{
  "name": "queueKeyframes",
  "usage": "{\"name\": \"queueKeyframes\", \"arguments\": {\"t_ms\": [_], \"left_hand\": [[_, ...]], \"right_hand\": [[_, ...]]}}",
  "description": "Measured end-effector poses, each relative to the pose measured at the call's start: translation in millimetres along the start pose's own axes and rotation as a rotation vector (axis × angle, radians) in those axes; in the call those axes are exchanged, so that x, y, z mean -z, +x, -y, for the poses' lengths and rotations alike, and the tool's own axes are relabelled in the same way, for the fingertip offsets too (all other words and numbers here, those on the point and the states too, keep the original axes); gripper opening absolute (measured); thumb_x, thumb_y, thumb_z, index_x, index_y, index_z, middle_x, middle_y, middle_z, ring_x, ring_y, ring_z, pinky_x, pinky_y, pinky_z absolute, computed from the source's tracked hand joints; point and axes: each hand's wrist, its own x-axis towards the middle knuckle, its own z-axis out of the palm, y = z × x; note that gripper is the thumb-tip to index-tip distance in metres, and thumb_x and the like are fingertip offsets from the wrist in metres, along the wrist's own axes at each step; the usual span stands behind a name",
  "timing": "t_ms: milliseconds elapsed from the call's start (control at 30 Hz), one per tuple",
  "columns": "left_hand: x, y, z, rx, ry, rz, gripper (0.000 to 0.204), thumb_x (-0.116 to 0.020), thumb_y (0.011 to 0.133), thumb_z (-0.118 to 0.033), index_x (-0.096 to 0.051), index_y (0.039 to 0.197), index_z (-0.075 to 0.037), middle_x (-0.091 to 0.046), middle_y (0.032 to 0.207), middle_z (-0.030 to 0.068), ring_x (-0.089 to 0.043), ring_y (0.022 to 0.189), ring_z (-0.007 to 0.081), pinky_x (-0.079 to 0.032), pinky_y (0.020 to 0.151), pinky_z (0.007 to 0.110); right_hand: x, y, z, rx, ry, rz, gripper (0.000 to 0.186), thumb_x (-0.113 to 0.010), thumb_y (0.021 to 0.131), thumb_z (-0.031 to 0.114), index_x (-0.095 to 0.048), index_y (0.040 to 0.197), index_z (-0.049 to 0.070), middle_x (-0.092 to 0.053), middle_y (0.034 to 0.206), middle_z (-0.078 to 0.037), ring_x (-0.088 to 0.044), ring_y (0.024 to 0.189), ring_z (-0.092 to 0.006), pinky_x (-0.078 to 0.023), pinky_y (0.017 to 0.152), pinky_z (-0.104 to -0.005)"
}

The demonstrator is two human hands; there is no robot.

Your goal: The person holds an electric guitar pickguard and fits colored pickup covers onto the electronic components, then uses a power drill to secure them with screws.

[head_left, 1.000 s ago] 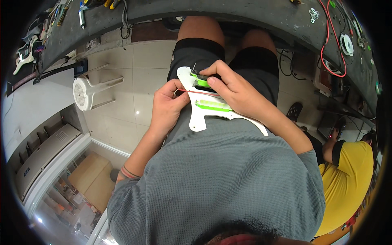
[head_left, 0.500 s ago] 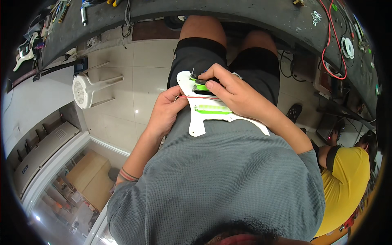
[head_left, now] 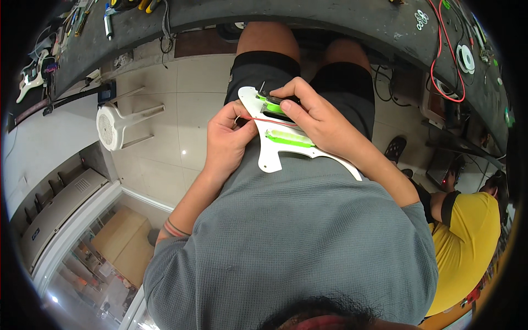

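Note:
A white guitar pickguard (head_left: 269, 160) rests on my lap against my shirt, wiring side up. It carries a lower pickup (head_left: 291, 138) edged in bright green and an upper one (head_left: 273, 108), partly covered by my fingers. My left hand (head_left: 226, 140) is closed at the pickguard's left edge, thumb and fingers pinching the end of a thin red wire (head_left: 275, 121) that crosses the board. My right hand (head_left: 322, 118) grips the pickguard from the right, thumb and forefinger at a dark part (head_left: 278, 100) near its top. Its other fingers are hidden.
Ahead runs a dark workbench (head_left: 209, 12) with tools at left, and red cable (head_left: 434, 71) and a white spool (head_left: 466, 59) at right. A white plastic stool (head_left: 110, 127) stands left. A person in a yellow shirt (head_left: 467, 242) sits close on my right.
The pickguard has turned slightly, its lower left end shifting up and right. My left hand has moved a little right, its thumb now bent in closer to the fingers at the wire.

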Motion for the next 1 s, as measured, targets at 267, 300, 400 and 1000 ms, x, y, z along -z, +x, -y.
{"name": "queueKeyframes", "arguments": {"t_ms": [267, 300, 400, 1000], "left_hand": [[11.3, -4.2, -7.9, 0.311, -0.184, 0.119, 0.028, -0.059, 0.102, -0.006, -0.068, 0.126, 0.006, -0.075, 0.115, 0.0101, -0.068, 0.105, 0.0118, -0.051, 0.098, 0.026], [11.2, -3.8, -5.9, 0.311, -0.186, 0.119, 0.028, -0.059, 0.102, -0.006, -0.068, 0.126, 0.006, -0.075, 0.115, 0.0101, -0.068, 0.105, 0.0118, -0.051, 0.098, 0.026], [8.3, -1.3, -2.9, 0.306, -0.151, 0.08, 0.022, -0.061, 0.101, -0.005, -0.071, 0.119, 0.004, -0.075, 0.112, 0.0077, -0.068, 0.104, 0.0111, -0.051, 0.096, 0.026], [-6.3, 17.6, -0.4, -0.048, 0.048, 0.071, 0.01, -0.058, 0.099, 0.004, -0.068, 0.103, 0.003, -0.072, 0.108, 0.0057, -0.066, 0.099, 0.011, -0.052, 0.09, 0.026]], "right_hand": [[1.7, 0.9, 0.7, -0.018, 0.003, 0.051, 0.028, -0.05, 0.112, 0.021, -0.057, 0.132, 0.002, -0.062, 0.124, -0.008, -0.061, 0.113, -0.015, -0.055, 0.097, -0.0311], [1.5, 0.7, -0.3, -0.021, 0.015, 0.049, 0.028, -0.05, 0.112, 0.021, -0.057, 0.133, 0.002, -0.062, 0.124, -0.008, -0.061, 0.112, -0.0149, -0.054, 0.097, -0.031], [2.6, 0.8, 0.0, -0.026, 0.027, 0.044, 0.029, -0.05, 0.112, 0.021, -0.057, 0.133, 0.002, -0.062, 0.124, -0.008, -0.061, 0.112, -0.0146, -0.054, 0.097, -0.0307], [13.2, -1.5, -7.0, 0.008, 0.171, -0.069, 0.034, -0.043, 0.114, 0.02, -0.063, 0.136, 0.004, -0.065, 0.133, -0.007, -0.059, 0.121, -0.0128, -0.049, 0.104, -0.0302]]}}
